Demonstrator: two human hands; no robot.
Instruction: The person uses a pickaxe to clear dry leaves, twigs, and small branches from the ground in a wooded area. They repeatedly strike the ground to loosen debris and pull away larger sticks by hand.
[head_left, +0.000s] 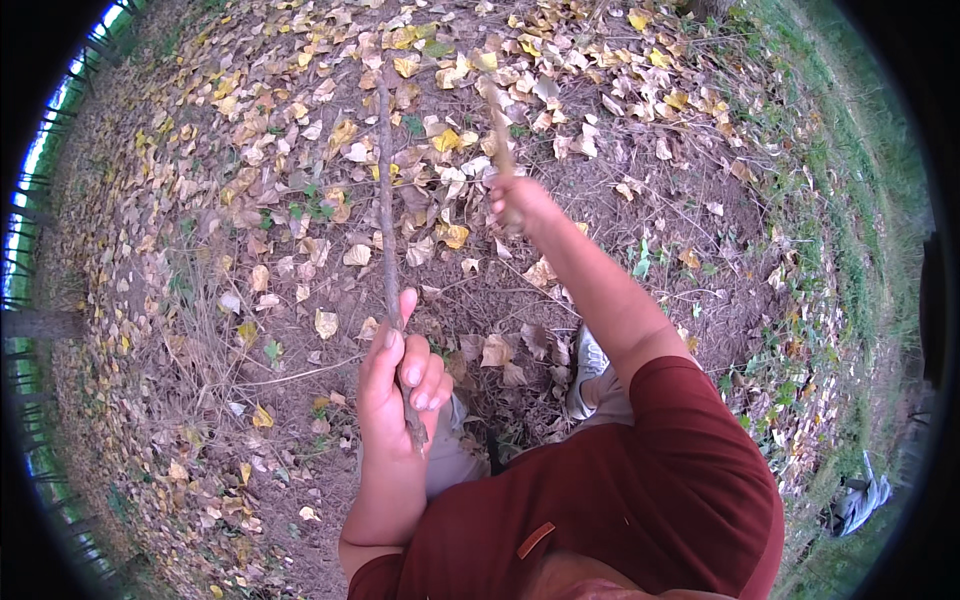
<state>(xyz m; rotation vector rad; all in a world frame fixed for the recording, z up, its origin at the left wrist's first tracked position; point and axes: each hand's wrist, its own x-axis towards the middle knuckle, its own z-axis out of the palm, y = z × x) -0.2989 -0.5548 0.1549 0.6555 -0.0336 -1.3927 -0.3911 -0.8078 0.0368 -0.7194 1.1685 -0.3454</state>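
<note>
Brown long stick [386, 200] clamped in left hand [398, 385] fingers, short stick [497, 125] gripped by right hand [520, 205]

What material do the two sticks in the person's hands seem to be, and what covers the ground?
The long stick in the left hand looks like rough, dry wood: grey-brown, knobbly, dull. The short stick in the right hand seems paler wood; it is blurred. The ground is bare brown soil under dry, matt fallen leaves, yellow and tan.
</note>
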